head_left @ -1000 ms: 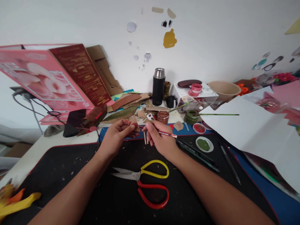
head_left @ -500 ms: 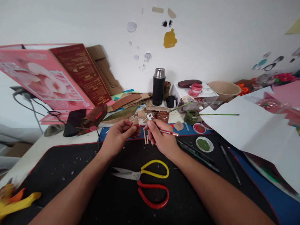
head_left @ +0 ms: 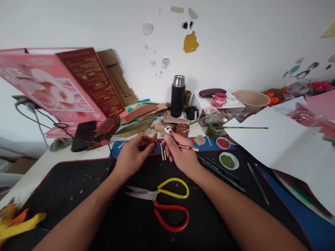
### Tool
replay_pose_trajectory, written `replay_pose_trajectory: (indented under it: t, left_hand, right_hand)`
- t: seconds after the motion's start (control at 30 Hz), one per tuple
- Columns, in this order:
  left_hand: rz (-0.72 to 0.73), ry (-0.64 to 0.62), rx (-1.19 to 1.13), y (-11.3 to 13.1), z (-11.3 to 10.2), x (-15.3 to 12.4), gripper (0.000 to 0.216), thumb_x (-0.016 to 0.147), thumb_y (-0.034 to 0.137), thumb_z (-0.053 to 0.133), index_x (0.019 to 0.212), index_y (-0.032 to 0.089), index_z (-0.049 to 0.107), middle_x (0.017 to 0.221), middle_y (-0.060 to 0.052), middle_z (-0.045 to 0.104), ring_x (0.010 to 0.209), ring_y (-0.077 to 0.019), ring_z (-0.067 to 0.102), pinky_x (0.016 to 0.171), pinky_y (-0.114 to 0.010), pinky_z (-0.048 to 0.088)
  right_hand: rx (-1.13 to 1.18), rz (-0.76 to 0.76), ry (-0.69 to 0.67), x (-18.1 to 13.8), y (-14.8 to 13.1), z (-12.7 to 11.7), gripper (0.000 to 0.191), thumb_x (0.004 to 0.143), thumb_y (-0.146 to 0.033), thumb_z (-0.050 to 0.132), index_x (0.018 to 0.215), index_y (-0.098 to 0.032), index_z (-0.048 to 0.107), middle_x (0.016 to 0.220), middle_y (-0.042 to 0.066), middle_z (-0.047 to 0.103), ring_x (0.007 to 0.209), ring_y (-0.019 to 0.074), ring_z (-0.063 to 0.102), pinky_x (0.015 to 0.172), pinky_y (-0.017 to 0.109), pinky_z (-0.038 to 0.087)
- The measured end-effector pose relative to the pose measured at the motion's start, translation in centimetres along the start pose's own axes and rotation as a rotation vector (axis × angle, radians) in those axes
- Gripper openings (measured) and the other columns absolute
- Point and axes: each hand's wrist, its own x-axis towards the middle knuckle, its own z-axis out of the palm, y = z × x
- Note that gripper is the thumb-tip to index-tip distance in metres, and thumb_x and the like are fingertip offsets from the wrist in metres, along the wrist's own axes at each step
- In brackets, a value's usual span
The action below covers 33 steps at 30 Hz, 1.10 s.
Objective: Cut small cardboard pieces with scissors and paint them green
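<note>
My left hand (head_left: 134,153) pinches a small brown cardboard piece (head_left: 152,141) above the black mat (head_left: 78,188). My right hand (head_left: 180,153) grips a red pencil-like brush (head_left: 188,148) with its tip pointing left toward that piece. Two short wooden sticks (head_left: 163,153) stand out just below my right fingers. The hands almost touch each other over the far edge of the mat.
Scissors with yellow and red handles (head_left: 163,202) lie on the mat below my hands. Paint jars (head_left: 182,130), a green paint lid (head_left: 228,161), a black flask (head_left: 178,96), cardboard scraps, a white sheet (head_left: 282,146) and pink boxes (head_left: 49,87) crowd the desk behind.
My left hand has turned the cardboard piece downward, so its red-painted spot no longer shows. The right hand has stayed close, shifting slightly.
</note>
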Motion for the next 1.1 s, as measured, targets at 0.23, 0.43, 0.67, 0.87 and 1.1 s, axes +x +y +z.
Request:
replay_pose_trajectory:
  t: [0.23,0.43,0.67,0.87,1.1]
  left_hand:
    - [0.036,0.034,0.109,0.74,0.01,-0.05,0.021,0.084,0.043,0.076,0.094,0.024,0.071,0.091,-0.004,0.083,0.082,-0.0264,0.077,0.076,-0.032,0.054]
    - [0.089,0.012,0.189,0.75,0.11,-0.05,0.018,0.088,0.042,0.072,0.092,0.025,0.071,0.088,-0.003,0.081,0.077,-0.0244,0.075,0.075,-0.032,0.054]
    - [0.133,0.008,0.296,0.84,0.2,-0.2,0.017,0.09,0.04,0.068,0.096,0.026,0.072,0.092,-0.005,0.082,0.083,-0.0269,0.077,0.075,-0.033,0.053]
    - [0.15,-0.016,0.384,0.67,0.15,-0.21,0.016,0.091,0.038,0.064,0.098,0.026,0.071,0.094,-0.006,0.083,0.087,-0.0282,0.078,0.073,-0.033,0.053]
    - [0.161,-0.016,0.424,0.58,0.15,-0.16,0.02,0.092,0.04,0.061,0.1,0.024,0.07,0.094,-0.006,0.083,0.085,-0.0269,0.078,0.071,-0.033,0.052]
  right_hand:
    - [-0.009,0.008,-0.001,-0.09,0.31,0.05,0.045,0.105,-0.061,0.056,0.086,-0.022,0.069,0.057,-0.004,0.057,0.043,0.0109,0.052,0.042,0.024,0.039]
    - [-0.05,-0.002,-0.003,-0.24,0.46,0.15,0.045,0.106,-0.061,0.054,0.089,-0.022,0.07,0.059,-0.003,0.057,0.045,0.0113,0.052,0.043,0.024,0.039]
    - [-0.167,-0.039,-0.06,-0.35,0.03,0.1,0.045,0.109,-0.055,0.05,0.088,-0.021,0.069,0.059,-0.003,0.058,0.049,0.012,0.053,0.048,0.024,0.039]
    - [-0.235,-0.082,-0.099,-0.43,-0.23,0.26,0.043,0.11,-0.052,0.047,0.087,-0.022,0.068,0.059,-0.002,0.059,0.052,0.0132,0.056,0.051,0.025,0.041]
    - [-0.277,-0.109,-0.095,-0.37,-0.5,0.21,0.04,0.11,-0.046,0.048,0.086,-0.021,0.068,0.059,-0.003,0.059,0.052,0.0131,0.056,0.053,0.025,0.041]
